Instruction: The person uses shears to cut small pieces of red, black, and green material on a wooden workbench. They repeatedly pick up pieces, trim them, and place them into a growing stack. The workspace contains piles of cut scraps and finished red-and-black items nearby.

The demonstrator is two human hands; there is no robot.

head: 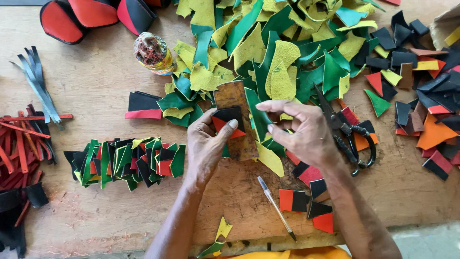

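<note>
Pinching a small black-and-red leather piece point(226, 122) between thumb and fingers, my left hand point(205, 146) holds it flat against a brown rectangular card template point(235, 117) that stands nearly upright over the wooden worktable point(96, 86). I take that template as my landmark. My right hand point(302, 132) is just to its right, fingers curled and half spread, the fingertips close to the template's upper edge; I cannot tell whether they grip anything. A pair of black-handled scissors point(346, 132) lies just beyond that hand, further right of the template, blades pointing away from me. Behind the template spreads a loose heap of green and yellow leather offcuts point(273, 52). Far to its right lie scattered black, red and orange leather scraps point(426, 96). Nearer me than the template, a slim ballpoint pen point(275, 206) lies slantwise, with a few red-and-black cut squares point(311, 199) just beside it. To the template's left runs an overlapping row of green, black and red cut pieces point(127, 163), and past that, at the table's edge, a bundle of thin red leather strips point(19, 144) with grey strips point(38, 84) above it. Up and left of the template stands a paint-smeared round pot point(153, 52).
</note>
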